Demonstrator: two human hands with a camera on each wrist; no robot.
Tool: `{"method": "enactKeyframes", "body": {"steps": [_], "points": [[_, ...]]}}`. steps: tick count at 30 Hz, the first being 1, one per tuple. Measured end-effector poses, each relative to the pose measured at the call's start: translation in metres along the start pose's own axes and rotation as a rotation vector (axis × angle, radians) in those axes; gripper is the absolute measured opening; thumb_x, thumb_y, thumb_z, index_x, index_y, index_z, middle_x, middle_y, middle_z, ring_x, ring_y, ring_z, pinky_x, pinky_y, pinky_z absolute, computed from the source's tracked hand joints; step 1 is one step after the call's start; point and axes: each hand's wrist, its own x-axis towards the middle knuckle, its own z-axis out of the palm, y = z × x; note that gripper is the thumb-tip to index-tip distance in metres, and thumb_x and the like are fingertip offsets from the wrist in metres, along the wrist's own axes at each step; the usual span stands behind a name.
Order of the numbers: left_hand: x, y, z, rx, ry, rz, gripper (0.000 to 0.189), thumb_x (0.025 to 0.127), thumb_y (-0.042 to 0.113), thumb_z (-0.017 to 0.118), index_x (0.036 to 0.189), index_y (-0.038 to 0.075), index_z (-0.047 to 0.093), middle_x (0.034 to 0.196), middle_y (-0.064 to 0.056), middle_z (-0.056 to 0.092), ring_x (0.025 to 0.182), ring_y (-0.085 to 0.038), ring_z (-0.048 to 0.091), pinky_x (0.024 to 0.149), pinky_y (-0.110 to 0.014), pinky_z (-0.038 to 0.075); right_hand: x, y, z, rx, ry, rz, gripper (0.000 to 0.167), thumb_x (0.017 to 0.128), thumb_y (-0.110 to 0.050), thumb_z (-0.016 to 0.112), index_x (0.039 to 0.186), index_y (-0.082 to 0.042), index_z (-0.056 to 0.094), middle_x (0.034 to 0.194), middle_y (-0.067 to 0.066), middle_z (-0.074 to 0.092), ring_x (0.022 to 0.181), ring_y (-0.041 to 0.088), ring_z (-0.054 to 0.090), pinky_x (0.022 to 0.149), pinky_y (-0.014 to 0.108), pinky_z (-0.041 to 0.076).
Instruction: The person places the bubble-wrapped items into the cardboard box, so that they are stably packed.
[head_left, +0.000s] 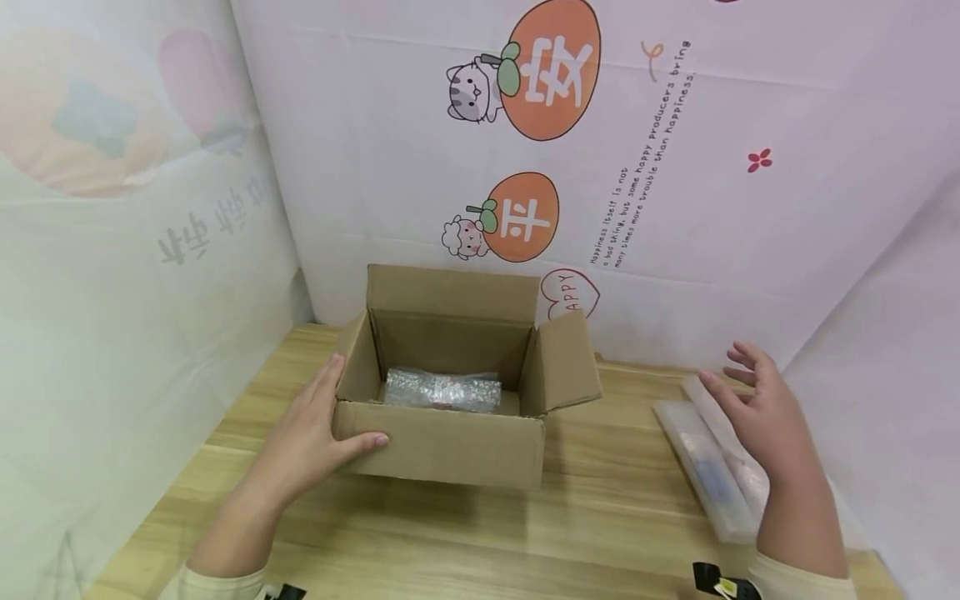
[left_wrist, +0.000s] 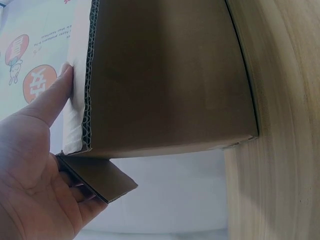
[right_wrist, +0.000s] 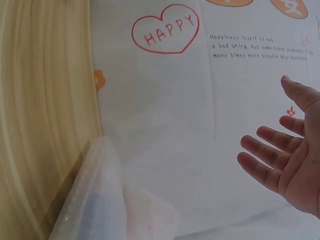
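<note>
An open cardboard box (head_left: 450, 446) stands on the wooden table with its flaps folded outward. Inside lies a roll-shaped bundle in clear bubble wrap (head_left: 442, 390); what it wraps is blurred. My left hand (head_left: 303, 437) grips the box's near left corner. In the left wrist view its thumb lies on the front flap, and its other fingers are behind the small side flap (left_wrist: 102, 177). At the right, my right hand (head_left: 761, 417) is raised with spread fingers and holds nothing. Beneath it are two bubble-wrapped packages, a bluish one (head_left: 708, 475) and a paler one (head_left: 746, 479).
White printed cloth (head_left: 420, 150) hangs behind the table and along both sides, close to the box's rear flap. The box's right flap (head_left: 568, 360) sticks outward. Wooden table surface (head_left: 600, 492) lies between the box and the packages.
</note>
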Motion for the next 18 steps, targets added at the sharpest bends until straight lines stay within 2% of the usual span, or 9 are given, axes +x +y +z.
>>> {"method": "enactKeyframes", "body": {"steps": [9, 14, 18], "points": [[0.001, -0.001, -0.001, -0.007, -0.008, 0.015, 0.126, 0.071, 0.078, 0.065, 0.159, 0.015, 0.000, 0.165, -0.011, 0.009, 0.149, -0.041, 0.018, 0.114, -0.065, 0.024, -0.008, 0.029, -0.006, -0.066, -0.020, 0.095, 0.086, 0.099, -0.051, 0.049, 0.159, -0.009, 0.002, 0.159, 0.027, 0.020, 0.131, 0.057, 0.035, 0.090, 0.072, 0.038], [0.002, -0.002, -0.001, -0.010, -0.011, 0.014, 0.126, 0.070, 0.079, 0.064, 0.159, 0.016, 0.000, 0.165, -0.010, 0.009, 0.149, -0.040, 0.017, 0.114, -0.065, 0.024, -0.008, 0.048, -0.006, -0.159, -0.022, 0.153, 0.090, 0.098, -0.055, 0.047, 0.157, -0.002, 0.004, 0.154, 0.034, 0.025, 0.126, 0.060, 0.037, 0.087, 0.073, 0.037], [0.002, -0.001, 0.000, -0.014, -0.019, 0.010, 0.127, 0.071, 0.078, 0.065, 0.159, 0.016, -0.001, 0.165, -0.010, 0.009, 0.149, -0.041, 0.017, 0.114, -0.066, 0.024, -0.007, 0.066, -0.004, -0.245, -0.054, 0.184, 0.094, 0.097, -0.059, 0.046, 0.156, 0.003, 0.006, 0.150, 0.038, 0.027, 0.123, 0.060, 0.039, 0.086, 0.073, 0.037]]}}
